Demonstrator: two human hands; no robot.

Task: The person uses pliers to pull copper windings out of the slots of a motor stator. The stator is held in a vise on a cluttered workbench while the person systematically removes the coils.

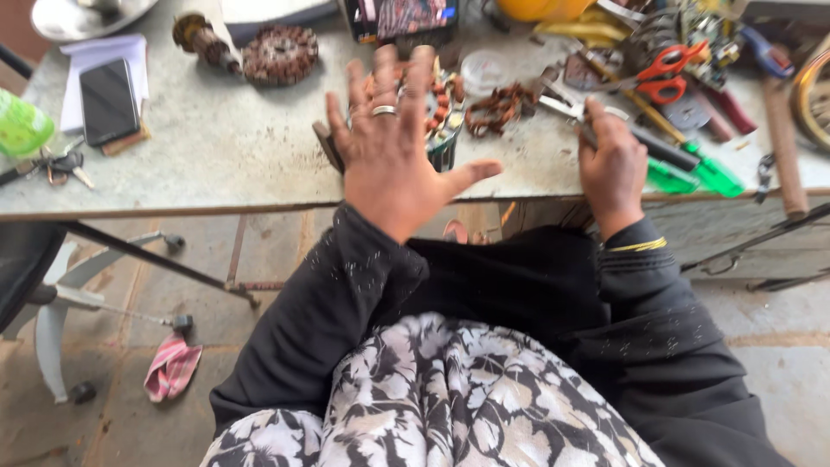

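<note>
A left hand (393, 156) is seen spread flat and open, fingers fanned apart, a plain metal ring worn on one finger, held above a round stator (441, 108) wound with copper-coloured coils; whether the palm touches it cannot be told. The stator is set near the front edge of a worn, scratched grey metal workbench (225, 147), partly hidden behind the hand. The right hand (612, 164) is laid at the bench edge with its fingers curled over a dark-handled tool (661, 151); how firmly it is gripped cannot be told. Just beside it lie green plastic handles (696, 175) and, further back, red-handled scissors (666, 73) amid a heap of mixed tools. A loose tangle of rusty brown wire (497, 108) is seen between the two hands. Toward the back of the bench, a second ribbed, disc-shaped winding (279, 54) is placed beside a cylindrical rotor (201, 39). A black phone (108, 99) rests on white paper at the left, with a bunch of keys (56, 164) near the edge. Black sleeves flecked with glitter and a black-and-white floral cloth fill the foreground; a crumpled pink rag (171, 367) lies on the stone floor.
</note>
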